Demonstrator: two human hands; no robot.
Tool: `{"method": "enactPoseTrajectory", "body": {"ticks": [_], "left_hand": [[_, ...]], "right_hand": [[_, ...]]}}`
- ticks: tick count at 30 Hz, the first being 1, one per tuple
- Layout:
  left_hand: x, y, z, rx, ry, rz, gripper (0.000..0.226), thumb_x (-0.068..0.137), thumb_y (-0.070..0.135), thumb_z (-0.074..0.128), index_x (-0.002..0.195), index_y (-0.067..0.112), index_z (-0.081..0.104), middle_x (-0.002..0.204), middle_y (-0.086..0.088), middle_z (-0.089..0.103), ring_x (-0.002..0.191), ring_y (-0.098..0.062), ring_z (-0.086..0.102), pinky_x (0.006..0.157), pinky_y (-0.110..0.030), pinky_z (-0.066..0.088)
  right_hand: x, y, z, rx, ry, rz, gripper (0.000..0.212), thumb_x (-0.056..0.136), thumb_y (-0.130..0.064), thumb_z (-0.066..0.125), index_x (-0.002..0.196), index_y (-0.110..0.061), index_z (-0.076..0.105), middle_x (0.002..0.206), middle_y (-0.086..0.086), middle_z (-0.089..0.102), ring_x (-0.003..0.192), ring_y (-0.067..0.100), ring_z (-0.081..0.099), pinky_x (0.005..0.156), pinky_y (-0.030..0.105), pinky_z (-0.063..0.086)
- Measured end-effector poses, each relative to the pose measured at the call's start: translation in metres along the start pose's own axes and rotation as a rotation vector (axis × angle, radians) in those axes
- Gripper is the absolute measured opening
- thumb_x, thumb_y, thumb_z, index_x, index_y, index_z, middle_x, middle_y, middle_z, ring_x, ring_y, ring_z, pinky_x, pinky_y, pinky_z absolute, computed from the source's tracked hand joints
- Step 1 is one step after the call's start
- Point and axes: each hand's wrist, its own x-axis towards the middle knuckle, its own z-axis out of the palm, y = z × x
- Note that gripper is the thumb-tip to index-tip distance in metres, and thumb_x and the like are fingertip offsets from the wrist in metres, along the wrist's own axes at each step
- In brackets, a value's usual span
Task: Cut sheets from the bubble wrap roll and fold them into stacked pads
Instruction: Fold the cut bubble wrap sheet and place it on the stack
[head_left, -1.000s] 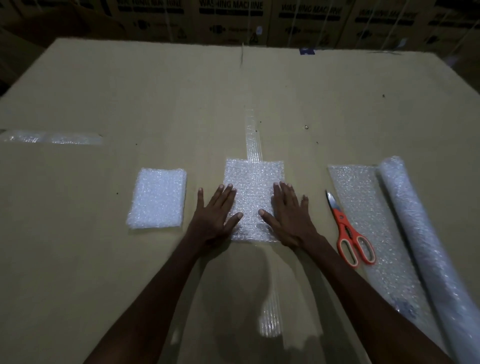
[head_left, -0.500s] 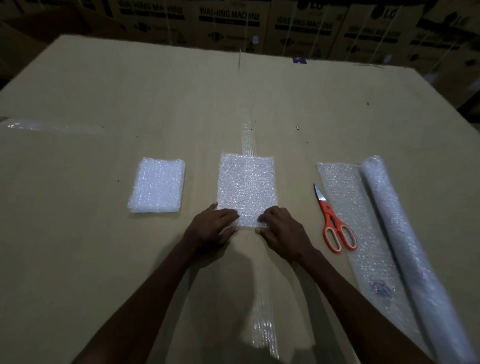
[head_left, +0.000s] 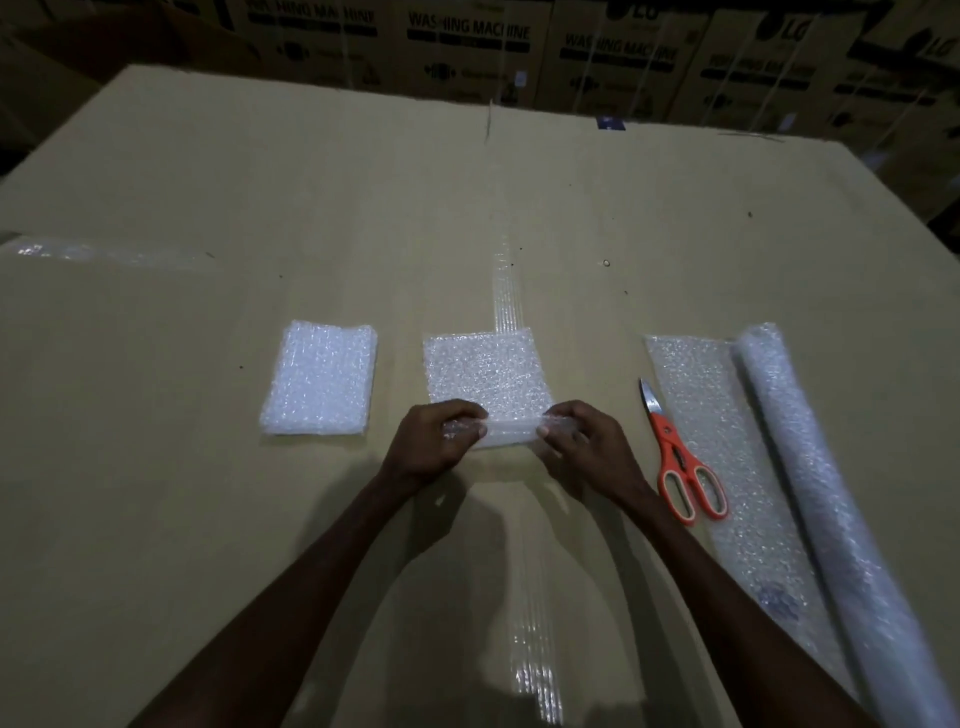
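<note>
Both hands, left hand (head_left: 434, 441) and right hand (head_left: 584, 441), pinched the near edge of a bubble wrap sheet (head_left: 485, 371) lying mid-counter (head_left: 208, 493), lifting it slightly. A folded pad (head_left: 319, 376) lay to its left; orange scissors (head_left: 683, 462) and the bubble wrap roll (head_left: 810, 467) lay to its right.

Cardboard boxes (head_left: 467, 47) printed "WASHING MACHINE" stand beyond the far edge of the cardboard worktop (head_left: 208, 182), tape strips (head_left: 506, 291) across it.

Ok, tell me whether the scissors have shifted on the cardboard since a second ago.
No. The scissors lie as before, blade tip beside the flat bubble wrap sheet; only the camera view shifted.
</note>
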Motion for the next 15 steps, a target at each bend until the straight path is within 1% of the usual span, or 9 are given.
{"method": "enactPoseTrajectory", "body": {"ticks": [2, 3, 4, 7, 10, 11, 13, 15], "left_hand": [[0.014, 0.002, -0.004, -0.111, 0.026, -0.075, 0.015, 0.081, 0.014, 0.081, 0.093, 0.022, 0.074, 0.091, 0.014, 0.073, 0.081, 0.005, 0.067, 0.078, -0.014, 0.049], [0.021, 0.002, -0.006, -0.148, 0.041, -0.111, 0.016, 0.081, 0.010, 0.081, 0.093, 0.019, 0.074, 0.090, 0.010, 0.073, 0.079, 0.004, 0.066, 0.076, -0.013, 0.049], [0.028, 0.002, -0.009, -0.179, 0.059, -0.144, 0.016, 0.082, 0.007, 0.080, 0.093, 0.016, 0.074, 0.089, 0.007, 0.073, 0.076, 0.003, 0.066, 0.075, -0.013, 0.050], [0.050, -0.004, -0.018, -0.222, 0.117, -0.216, 0.015, 0.081, 0.008, 0.081, 0.095, 0.009, 0.075, 0.089, -0.002, 0.074, 0.077, -0.004, 0.067, 0.076, -0.018, 0.053], [0.072, -0.014, -0.026, -0.173, 0.183, -0.271, 0.015, 0.081, 0.011, 0.081, 0.094, 0.008, 0.075, 0.088, -0.004, 0.075, 0.078, -0.009, 0.068, 0.075, -0.022, 0.054], [0.079, -0.018, -0.027, -0.126, 0.208, -0.279, 0.014, 0.081, 0.015, 0.081, 0.093, 0.010, 0.075, 0.086, -0.002, 0.075, 0.078, -0.011, 0.069, 0.075, -0.025, 0.054], [0.092, -0.025, -0.029, 0.007, 0.228, -0.288, 0.013, 0.081, 0.021, 0.080, 0.091, 0.014, 0.076, 0.083, 0.002, 0.074, 0.078, -0.013, 0.069, 0.074, -0.026, 0.052], [0.103, -0.032, -0.028, 0.134, 0.220, -0.298, 0.015, 0.081, 0.022, 0.079, 0.094, 0.014, 0.076, 0.088, 0.001, 0.075, 0.083, -0.015, 0.068, 0.077, -0.027, 0.051]], "right_hand": [[0.017, -0.004, -0.004, 0.121, -0.003, 0.033, 0.017, 0.089, -0.015, 0.078, 0.104, -0.016, 0.071, 0.096, 0.001, 0.074, 0.085, 0.008, 0.067, 0.081, 0.030, 0.055], [0.026, -0.007, -0.005, 0.153, 0.005, 0.049, 0.020, 0.089, -0.008, 0.078, 0.106, -0.015, 0.071, 0.096, 0.003, 0.073, 0.084, 0.007, 0.066, 0.080, 0.028, 0.054], [0.036, -0.009, -0.005, 0.188, 0.017, 0.069, 0.023, 0.088, -0.004, 0.077, 0.108, -0.015, 0.070, 0.095, 0.005, 0.072, 0.083, 0.007, 0.065, 0.078, 0.026, 0.054], [0.069, -0.013, -0.001, 0.269, 0.079, 0.130, 0.025, 0.086, -0.001, 0.079, 0.108, -0.011, 0.070, 0.089, 0.009, 0.070, 0.077, 0.007, 0.063, 0.071, 0.021, 0.052], [0.102, -0.010, 0.005, 0.283, 0.100, 0.175, 0.020, 0.085, 0.000, 0.079, 0.102, -0.004, 0.071, 0.083, 0.009, 0.070, 0.066, 0.001, 0.061, 0.061, 0.018, 0.051], [0.112, -0.009, 0.007, 0.281, 0.103, 0.184, 0.018, 0.084, 0.000, 0.080, 0.099, -0.006, 0.072, 0.082, 0.008, 0.071, 0.066, 0.002, 0.063, 0.060, 0.019, 0.051], [0.129, -0.006, 0.011, 0.273, 0.117, 0.202, 0.017, 0.082, -0.002, 0.082, 0.094, -0.010, 0.073, 0.081, 0.006, 0.073, 0.069, 0.007, 0.066, 0.063, 0.023, 0.054], [0.143, -0.002, 0.016, 0.250, 0.121, 0.220, 0.017, 0.081, -0.003, 0.084, 0.091, -0.012, 0.073, 0.080, 0.005, 0.073, 0.070, 0.010, 0.066, 0.067, 0.025, 0.055]]}}
